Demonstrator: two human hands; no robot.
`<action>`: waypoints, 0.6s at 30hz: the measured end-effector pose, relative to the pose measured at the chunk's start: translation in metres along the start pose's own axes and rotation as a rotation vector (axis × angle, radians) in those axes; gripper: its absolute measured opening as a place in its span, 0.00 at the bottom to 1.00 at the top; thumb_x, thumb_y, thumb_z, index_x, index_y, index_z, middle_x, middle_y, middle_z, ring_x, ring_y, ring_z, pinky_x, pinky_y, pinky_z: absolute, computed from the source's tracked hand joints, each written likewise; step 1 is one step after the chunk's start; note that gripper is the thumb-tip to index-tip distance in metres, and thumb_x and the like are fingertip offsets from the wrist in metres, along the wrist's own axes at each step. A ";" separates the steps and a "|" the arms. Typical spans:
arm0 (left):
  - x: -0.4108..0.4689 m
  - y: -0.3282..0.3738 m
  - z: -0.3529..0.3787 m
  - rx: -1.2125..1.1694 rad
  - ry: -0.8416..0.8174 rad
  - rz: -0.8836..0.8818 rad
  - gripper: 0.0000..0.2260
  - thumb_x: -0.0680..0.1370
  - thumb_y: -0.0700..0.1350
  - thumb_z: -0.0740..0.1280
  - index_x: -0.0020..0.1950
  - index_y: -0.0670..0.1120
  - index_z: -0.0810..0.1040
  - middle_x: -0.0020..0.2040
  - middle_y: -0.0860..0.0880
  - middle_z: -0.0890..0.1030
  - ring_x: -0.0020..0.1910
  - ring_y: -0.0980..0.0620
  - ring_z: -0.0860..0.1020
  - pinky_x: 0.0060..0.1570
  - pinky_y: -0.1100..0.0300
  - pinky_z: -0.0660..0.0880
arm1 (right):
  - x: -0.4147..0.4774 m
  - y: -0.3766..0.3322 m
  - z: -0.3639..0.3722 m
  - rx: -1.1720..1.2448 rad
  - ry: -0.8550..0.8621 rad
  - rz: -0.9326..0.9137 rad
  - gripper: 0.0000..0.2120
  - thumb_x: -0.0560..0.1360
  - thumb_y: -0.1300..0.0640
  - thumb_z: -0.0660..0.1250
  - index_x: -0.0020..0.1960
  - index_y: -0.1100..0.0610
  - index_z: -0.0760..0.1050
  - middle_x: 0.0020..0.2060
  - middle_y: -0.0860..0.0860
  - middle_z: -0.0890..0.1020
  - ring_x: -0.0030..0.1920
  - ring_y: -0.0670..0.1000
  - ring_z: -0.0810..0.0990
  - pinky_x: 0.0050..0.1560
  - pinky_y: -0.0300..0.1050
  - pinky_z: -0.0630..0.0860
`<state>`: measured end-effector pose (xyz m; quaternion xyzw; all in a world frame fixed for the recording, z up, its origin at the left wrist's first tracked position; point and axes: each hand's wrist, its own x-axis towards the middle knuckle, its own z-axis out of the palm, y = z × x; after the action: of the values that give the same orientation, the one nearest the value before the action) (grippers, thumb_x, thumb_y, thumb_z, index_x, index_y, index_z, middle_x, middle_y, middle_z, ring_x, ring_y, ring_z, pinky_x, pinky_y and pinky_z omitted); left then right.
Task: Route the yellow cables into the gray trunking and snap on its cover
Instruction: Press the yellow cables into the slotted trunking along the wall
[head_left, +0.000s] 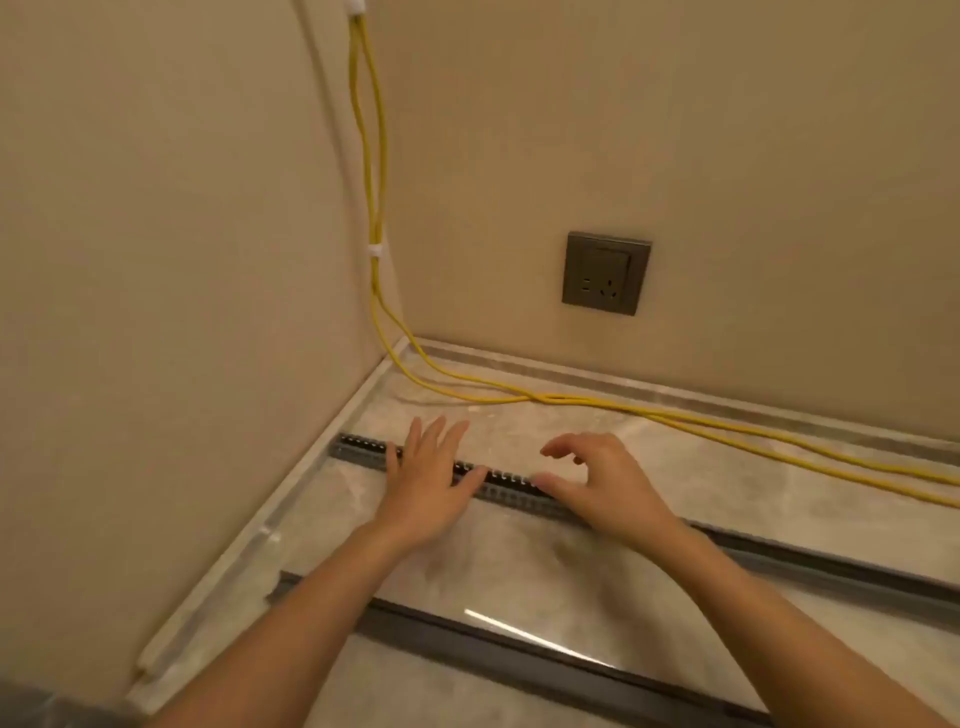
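Note:
The gray slotted trunking (363, 451) lies on the marble floor, running from near the left wall toward the lower right. My left hand (431, 486) hovers flat over it with fingers spread. My right hand (597, 486) is just to the right, fingers curled apart above the trunking, holding nothing. The yellow cables (649, 415) come down the wall corner through white clips (375, 249) and trail loosely across the floor behind the trunking. A flat gray cover strip (519, 657) lies on the floor nearer to me.
A dark wall socket (605, 273) sits on the far wall above the skirting (675, 387). The left wall (156, 260) meets the far wall at the corner. Something gray (41, 712) shows at the bottom left.

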<state>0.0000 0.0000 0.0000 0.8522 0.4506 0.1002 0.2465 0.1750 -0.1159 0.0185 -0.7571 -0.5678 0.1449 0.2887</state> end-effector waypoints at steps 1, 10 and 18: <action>0.001 -0.006 0.000 0.135 -0.029 0.020 0.27 0.80 0.58 0.53 0.77 0.55 0.49 0.78 0.51 0.46 0.76 0.49 0.39 0.71 0.45 0.37 | 0.002 -0.003 0.009 -0.148 -0.028 -0.030 0.22 0.72 0.38 0.63 0.63 0.47 0.71 0.57 0.45 0.74 0.58 0.48 0.69 0.57 0.44 0.68; 0.020 -0.018 0.024 0.353 -0.116 0.120 0.27 0.80 0.60 0.45 0.75 0.57 0.37 0.77 0.50 0.36 0.73 0.46 0.30 0.69 0.43 0.32 | 0.008 0.010 0.059 -0.495 0.134 -0.083 0.22 0.71 0.35 0.52 0.50 0.48 0.76 0.43 0.46 0.78 0.44 0.50 0.75 0.46 0.46 0.68; 0.051 -0.006 0.029 0.292 -0.137 0.169 0.28 0.80 0.61 0.45 0.77 0.54 0.40 0.77 0.50 0.36 0.73 0.48 0.30 0.68 0.46 0.29 | 0.031 0.028 0.043 -0.416 0.198 -0.061 0.21 0.69 0.34 0.57 0.43 0.49 0.78 0.37 0.44 0.78 0.40 0.49 0.74 0.44 0.42 0.58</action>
<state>0.0360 0.0348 -0.0306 0.9187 0.3691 -0.0041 0.1407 0.1829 -0.0798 -0.0289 -0.7934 -0.5769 -0.0591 0.1850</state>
